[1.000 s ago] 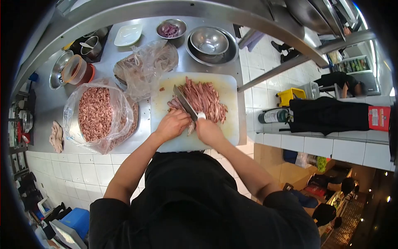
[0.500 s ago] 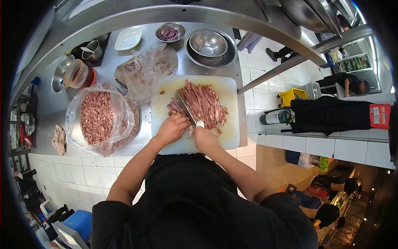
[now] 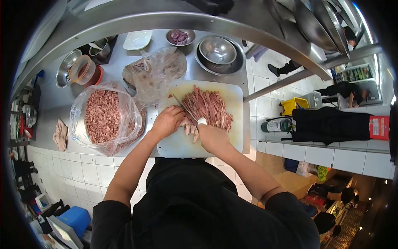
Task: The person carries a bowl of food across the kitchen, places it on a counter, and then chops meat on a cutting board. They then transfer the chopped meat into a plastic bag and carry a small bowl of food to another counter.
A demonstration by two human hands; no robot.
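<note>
My right hand (image 3: 214,139) is closed round the white handle of a knife (image 3: 185,108), whose blade slants up and left over a white cutting board (image 3: 232,143). Right of the blade lies a pile of sliced meat strips (image 3: 209,106). Smaller pale meat pieces (image 3: 190,128) sit between my hands. My left hand (image 3: 168,121) rests at the board's left side, near the blade, its fingers bent together; whatever is under the fingertips is hidden. An open plastic bag of chopped meat (image 3: 103,116) stands left of the board.
Behind the board are another plastic bag (image 3: 155,72), nested metal bowls (image 3: 217,50), a small bowl of purple pieces (image 3: 180,37) and a white dish (image 3: 137,40). A metal shelf edge (image 3: 178,16) crosses above. Other people are farther off at the right.
The view has shifted slightly. My left hand has moved up and left from the knife handle toward the blade's left side, uncovering pale meat pieces. My right hand still holds the knife.
</note>
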